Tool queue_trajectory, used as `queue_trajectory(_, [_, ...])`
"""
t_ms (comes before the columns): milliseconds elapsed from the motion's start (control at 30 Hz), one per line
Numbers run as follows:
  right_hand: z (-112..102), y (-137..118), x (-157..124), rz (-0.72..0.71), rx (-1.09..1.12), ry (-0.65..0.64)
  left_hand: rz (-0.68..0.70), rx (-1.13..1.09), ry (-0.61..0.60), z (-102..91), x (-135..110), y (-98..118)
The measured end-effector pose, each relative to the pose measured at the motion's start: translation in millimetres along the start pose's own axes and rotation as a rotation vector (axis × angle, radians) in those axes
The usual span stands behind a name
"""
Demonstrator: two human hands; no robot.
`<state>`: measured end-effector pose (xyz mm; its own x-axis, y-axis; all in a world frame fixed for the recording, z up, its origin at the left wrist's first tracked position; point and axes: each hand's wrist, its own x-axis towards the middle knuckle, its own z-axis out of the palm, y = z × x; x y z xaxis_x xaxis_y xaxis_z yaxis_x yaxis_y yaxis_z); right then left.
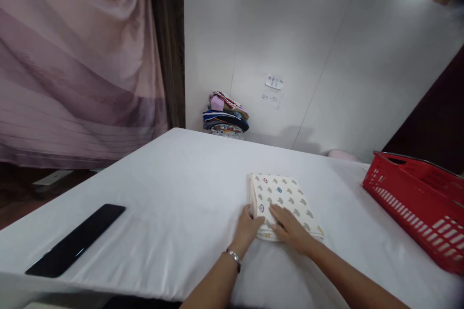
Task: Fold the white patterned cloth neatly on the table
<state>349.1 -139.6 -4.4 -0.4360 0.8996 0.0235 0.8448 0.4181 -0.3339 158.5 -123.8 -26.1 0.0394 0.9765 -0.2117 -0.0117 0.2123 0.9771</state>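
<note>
A folded cream cloth (290, 192) with grey, red and blue motifs lies on the white-covered table (174, 178), in front of me and a little right of centre. At its near left corner, my left hand (247, 228) closes round the edge, thumb at the near side and fingers along the left side. Those fingertips are partly hidden by the cloth. My right hand (292, 229) rests flat on top near the front edge, fingers stretched out. A silvery bracelet (234, 258) circles my left wrist.
A red plastic basket (409, 207) stands on the right of the table. A long black flat object (78, 239) lies at the left. Beyond the far edge is a stack of folded fabrics (226, 116) against the white wall (290, 19). A pink curtain (79, 67) hangs left.
</note>
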Motion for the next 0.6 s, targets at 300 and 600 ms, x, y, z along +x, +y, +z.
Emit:
queue_trajectory(300, [16.3, -8.2, -45.4, -0.072, -0.345, 0.322, -0.237, -0.442, -0.082, 21.0, -9.6, 43.3])
queue_trajectory(600, [6.6, -14.9, -26.3, -0.056, -0.217, 0.608, -0.263, -0.555, -0.102, 22.0, -27.5, 70.4])
